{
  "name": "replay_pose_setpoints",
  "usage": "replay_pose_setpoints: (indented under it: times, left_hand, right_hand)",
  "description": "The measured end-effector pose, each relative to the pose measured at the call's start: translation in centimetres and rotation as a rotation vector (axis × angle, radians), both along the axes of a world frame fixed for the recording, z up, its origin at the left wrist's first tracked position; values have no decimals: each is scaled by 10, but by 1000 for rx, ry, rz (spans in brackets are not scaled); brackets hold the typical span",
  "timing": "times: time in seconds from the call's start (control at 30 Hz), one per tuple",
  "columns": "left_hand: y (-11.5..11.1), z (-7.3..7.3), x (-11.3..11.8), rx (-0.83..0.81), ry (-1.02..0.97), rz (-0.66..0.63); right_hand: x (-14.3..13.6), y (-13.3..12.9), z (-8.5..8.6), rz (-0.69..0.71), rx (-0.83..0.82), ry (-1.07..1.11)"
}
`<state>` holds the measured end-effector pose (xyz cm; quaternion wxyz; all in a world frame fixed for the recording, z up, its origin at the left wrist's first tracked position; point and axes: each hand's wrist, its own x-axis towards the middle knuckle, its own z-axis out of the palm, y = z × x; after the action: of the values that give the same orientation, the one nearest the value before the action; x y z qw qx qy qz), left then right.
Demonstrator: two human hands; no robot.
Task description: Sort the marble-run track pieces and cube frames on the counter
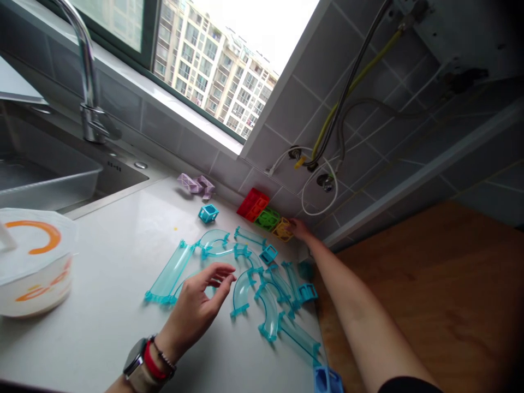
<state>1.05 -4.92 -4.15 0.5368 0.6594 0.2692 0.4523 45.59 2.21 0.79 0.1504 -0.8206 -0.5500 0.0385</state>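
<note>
My left hand (200, 297) hovers over the white countertop with its fingers loosely curved and nothing in them. Under and beside it lie several translucent turquoise track pieces: a straight one (174, 271), a curved one (242, 292) and another curve (270, 312). My right hand (301, 230) reaches to the back by the wall, its fingers on a yellow openwork block (283, 230); the fingertips are partly hidden. That block stands in a row with a green block (267, 219) and a red block (252, 204).
Small blue cube blocks (208, 213) and lilac pieces (196, 186) lie on the countertop (110, 262). A lidded tub (36, 267) stands at left, near the sink (123, 177) and faucet (88, 82). Hoses (339, 109) hang on the tiled wall; a wooden surface (429, 273) is at right.
</note>
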Motion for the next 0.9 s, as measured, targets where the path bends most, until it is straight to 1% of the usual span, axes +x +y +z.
replay_pose_setpoints:
  times: [0.13, 0.33, 0.53, 0.7, 0.8, 0.9]
  left_hand:
    - [1, -3, 5, 29, 39, 13]
    - [2, -4, 6, 77, 54, 17]
    - [2, -4, 7, 100, 77, 11]
    - [2, -10, 7, 120, 98, -9]
    - [2, -14, 6, 125, 98, -8]
    - [1, -13, 7, 132, 96, -15]
  right_hand:
    - [13, 7, -4, 84, -85, -111]
    - [16, 15, -14, 130, -98, -279]
    - [10, 15, -22, 111, -69, -372]
    - [5, 16, -28, 45, -47, -426]
    - [-1, 17, -35, 45, -44, -446]
    - [-8, 16, -42, 52, -37, -464]
